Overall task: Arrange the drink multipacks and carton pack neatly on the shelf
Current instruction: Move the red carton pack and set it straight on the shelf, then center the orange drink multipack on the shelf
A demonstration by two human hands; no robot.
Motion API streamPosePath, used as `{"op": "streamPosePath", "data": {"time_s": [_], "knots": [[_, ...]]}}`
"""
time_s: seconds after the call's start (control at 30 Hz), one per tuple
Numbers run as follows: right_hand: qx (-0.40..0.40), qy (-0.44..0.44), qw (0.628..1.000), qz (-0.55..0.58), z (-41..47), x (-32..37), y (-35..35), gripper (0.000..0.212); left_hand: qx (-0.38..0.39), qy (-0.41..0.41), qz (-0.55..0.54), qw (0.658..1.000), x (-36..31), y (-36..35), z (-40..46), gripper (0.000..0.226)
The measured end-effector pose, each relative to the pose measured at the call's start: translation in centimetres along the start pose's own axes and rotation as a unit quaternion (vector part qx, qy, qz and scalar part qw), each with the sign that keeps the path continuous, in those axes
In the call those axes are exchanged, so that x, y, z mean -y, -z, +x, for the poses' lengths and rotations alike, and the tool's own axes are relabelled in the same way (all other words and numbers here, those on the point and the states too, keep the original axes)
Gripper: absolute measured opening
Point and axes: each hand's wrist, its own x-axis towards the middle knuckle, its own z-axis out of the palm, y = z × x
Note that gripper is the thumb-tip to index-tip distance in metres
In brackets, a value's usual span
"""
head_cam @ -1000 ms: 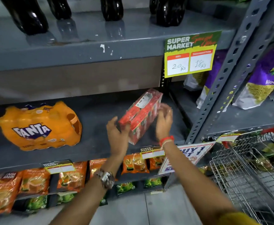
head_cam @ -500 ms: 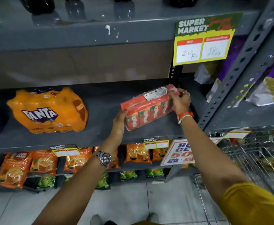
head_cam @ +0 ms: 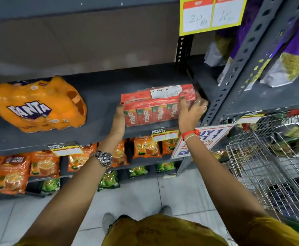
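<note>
A red shrink-wrapped pack of juice cartons (head_cam: 155, 107) rests on the grey middle shelf (head_cam: 102, 96), near its right end and front edge, lying roughly level. My left hand (head_cam: 118, 119) presses against the pack's left end. My right hand (head_cam: 191, 110) wraps its right end, fingers over the top and side. An orange Fanta multipack (head_cam: 38, 103) lies on the same shelf at the left, apart from the carton pack.
A slotted grey upright (head_cam: 233, 68) stands just right of the pack. A wire shopping trolley (head_cam: 272, 166) is at lower right. Orange and green tea packets (head_cam: 145, 148) fill the lower shelves. Purple snack bags (head_cam: 294, 55) sit on the neighbouring shelf. A yellow price sign (head_cam: 210, 15) hangs above.
The carton pack went from tilted up on end in the air to level and down onto the shelf. Both hands shifted to its two ends. The camera view moved closer and lower.
</note>
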Motion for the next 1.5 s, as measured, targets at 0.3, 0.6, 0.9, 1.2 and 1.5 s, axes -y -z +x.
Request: {"op": "streamPosePath", "data": {"time_s": [0.3,0.6,0.9,1.2,1.5], "knots": [[-0.015,0.005,0.999,-0.034,-1.3,0.0,0.1,0.055,0.012,-0.021,-0.007,1.000,0.4,0.2,-1.0,0.040],[-0.014,-0.034,0.999,0.011,-2.4,1.7,0.8,0.061,0.003,-0.006,0.004,1.000,0.5,1.6,-1.1,0.052],[0.168,-0.239,0.956,-0.029,-15.5,-2.9,-4.3,0.052,-0.170,-0.158,-0.075,0.970,2.3,11.4,-3.4,0.028],[0.269,-0.029,0.958,0.095,-21.9,10.7,-18.6,0.045,-0.372,-0.177,-0.079,0.908,0.9,28.1,-1.0,0.020],[0.295,-0.119,0.940,0.120,-21.6,11.2,-23.5,0.043,-0.013,-0.051,-0.046,0.998,-1.6,35.5,3.6,0.111]]}}
